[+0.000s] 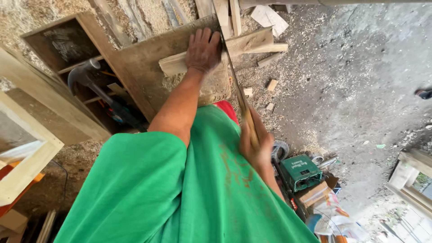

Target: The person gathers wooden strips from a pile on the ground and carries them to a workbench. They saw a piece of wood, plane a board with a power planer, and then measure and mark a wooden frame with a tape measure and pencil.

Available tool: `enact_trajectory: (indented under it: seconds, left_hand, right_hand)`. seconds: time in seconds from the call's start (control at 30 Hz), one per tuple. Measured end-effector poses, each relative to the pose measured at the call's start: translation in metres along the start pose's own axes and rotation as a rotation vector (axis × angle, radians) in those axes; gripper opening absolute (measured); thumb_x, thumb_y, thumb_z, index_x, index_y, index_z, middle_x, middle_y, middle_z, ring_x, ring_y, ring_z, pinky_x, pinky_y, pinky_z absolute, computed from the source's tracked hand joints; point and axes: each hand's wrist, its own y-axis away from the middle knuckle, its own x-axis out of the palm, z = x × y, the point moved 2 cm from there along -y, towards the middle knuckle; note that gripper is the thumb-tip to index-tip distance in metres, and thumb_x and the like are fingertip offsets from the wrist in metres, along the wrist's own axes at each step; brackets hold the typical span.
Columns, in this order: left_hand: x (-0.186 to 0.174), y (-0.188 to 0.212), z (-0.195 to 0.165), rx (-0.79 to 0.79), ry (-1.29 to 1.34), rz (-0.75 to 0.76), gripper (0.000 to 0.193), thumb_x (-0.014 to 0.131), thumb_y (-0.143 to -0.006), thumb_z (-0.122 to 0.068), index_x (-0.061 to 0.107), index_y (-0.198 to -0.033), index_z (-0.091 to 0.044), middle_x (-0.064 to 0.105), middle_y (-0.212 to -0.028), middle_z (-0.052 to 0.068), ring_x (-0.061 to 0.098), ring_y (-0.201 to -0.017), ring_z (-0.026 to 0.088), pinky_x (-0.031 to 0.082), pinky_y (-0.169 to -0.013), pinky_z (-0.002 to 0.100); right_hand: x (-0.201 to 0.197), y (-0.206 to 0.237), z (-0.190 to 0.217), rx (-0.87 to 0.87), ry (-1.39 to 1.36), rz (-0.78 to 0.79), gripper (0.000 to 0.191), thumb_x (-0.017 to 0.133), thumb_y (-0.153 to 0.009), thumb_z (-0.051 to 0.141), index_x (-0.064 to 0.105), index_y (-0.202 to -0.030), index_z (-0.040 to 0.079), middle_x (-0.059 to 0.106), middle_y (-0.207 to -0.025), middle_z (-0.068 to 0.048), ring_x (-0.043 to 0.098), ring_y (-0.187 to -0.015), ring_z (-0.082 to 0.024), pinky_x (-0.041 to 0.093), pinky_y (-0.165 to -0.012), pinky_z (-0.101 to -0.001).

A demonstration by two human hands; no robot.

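Now: my left hand [203,50] presses flat, fingers together, on a wood strip [234,47] lying across the bench board [144,63] | my right hand [256,144] grips the saw [236,85] handle, fingers wrapped, blade on the strip just beside my left hand | offcuts [271,85] on the ground.

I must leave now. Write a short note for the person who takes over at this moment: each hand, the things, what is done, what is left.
Left hand: flat on the wood strip, pressing it onto the board.
Right hand: grips the handsaw by its wooden handle; the blade sits at the strip beside the left fingers.
Done: saw is placed on the strip; cut depth not visible.
Left: the strip is not yet in two pieces.
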Motion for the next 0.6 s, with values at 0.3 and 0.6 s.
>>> enact_trajectory:
  seconds: [0.3,0.6]
  left_hand:
    - [0.003,0.003,0.002,-0.008,0.031,-0.1,0.024,0.063,-0.097,-0.027,0.058,-0.114,-0.012,0.053,-0.102,0.011,0.05,-0.096,0.029,0.042,-0.081,0.046]
    - [-0.012,-0.008,-0.006,-0.064,0.017,0.083,0.031,0.066,-0.08,-0.023,0.059,-0.107,-0.012,0.054,-0.104,0.014,0.05,-0.097,0.031,0.041,-0.081,0.046]
  right_hand:
    - [0.081,-0.139,-0.022,0.095,0.014,0.02,0.038,0.063,-0.102,0.018,0.063,-0.135,0.0,0.074,-0.092,-0.023,0.075,-0.079,-0.028,0.059,-0.07,-0.0359]
    - [-0.024,0.028,0.015,0.099,0.034,0.016,0.04,0.06,-0.104,0.013,0.058,-0.139,-0.006,0.077,-0.103,-0.019,0.077,-0.079,-0.018,0.059,-0.07,-0.0284]
